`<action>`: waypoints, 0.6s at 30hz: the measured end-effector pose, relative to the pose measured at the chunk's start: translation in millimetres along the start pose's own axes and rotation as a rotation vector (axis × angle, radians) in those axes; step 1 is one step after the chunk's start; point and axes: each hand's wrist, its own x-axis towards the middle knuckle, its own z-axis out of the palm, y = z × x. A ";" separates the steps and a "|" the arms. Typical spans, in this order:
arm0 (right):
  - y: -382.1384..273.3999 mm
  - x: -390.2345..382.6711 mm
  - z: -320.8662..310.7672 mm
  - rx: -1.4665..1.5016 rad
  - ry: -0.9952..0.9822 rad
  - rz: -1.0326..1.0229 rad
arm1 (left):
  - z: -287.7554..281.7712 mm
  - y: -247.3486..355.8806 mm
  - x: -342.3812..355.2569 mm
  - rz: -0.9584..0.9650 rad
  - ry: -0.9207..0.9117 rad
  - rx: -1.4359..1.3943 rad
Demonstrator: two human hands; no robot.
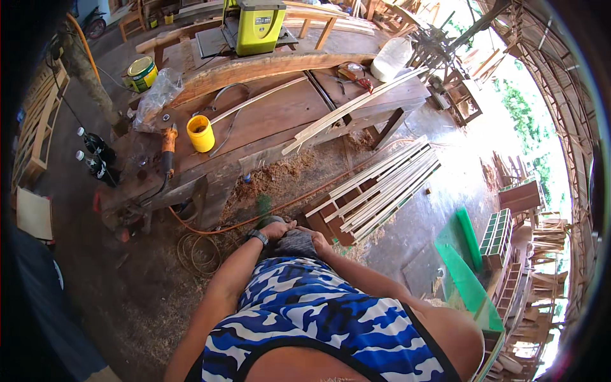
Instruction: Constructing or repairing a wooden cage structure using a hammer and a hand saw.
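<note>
Both hands are close together in front of my waist, at a piece of dark grey mottled cloth [298, 244] just past the hem of my blue camouflage top. Its shape is partly hidden, so whether it is worn or loose I cannot tell. My left hand [275, 230], with a watch [258, 236] on the wrist, is closed at the cloth's far left side, thumb toward the right. Closed on its right side is my right hand [318, 242], fingers mostly hidden. A stack of light wooden strips [379, 194] lies on brown panels beyond my right hand.
Ahead stands a wooden workbench [273, 118] bearing an orange angle grinder [168, 149], a yellow cup [201, 134] and a curved beam [254, 69]. An orange cord [299, 198] crosses the sawdust-strewn floor. Dark bottles [97, 167] stand left; green netting [468, 270] lies right. Someone's dark clothing [44, 299] shows at left.
</note>
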 end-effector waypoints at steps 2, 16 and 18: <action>-7.2 -5.8 0.2 0.021 0.048 0.133 | 6.3 -3.2 -9.5 0.015 0.082 -0.141; 0.3 45.9 -18.1 -0.179 -0.190 0.102 | -62.0 32.2 -47.0 0.065 0.138 -0.203; -18.0 56.9 -22.0 -0.178 -0.173 0.020 | -69.0 35.3 -45.3 -0.008 0.152 -0.237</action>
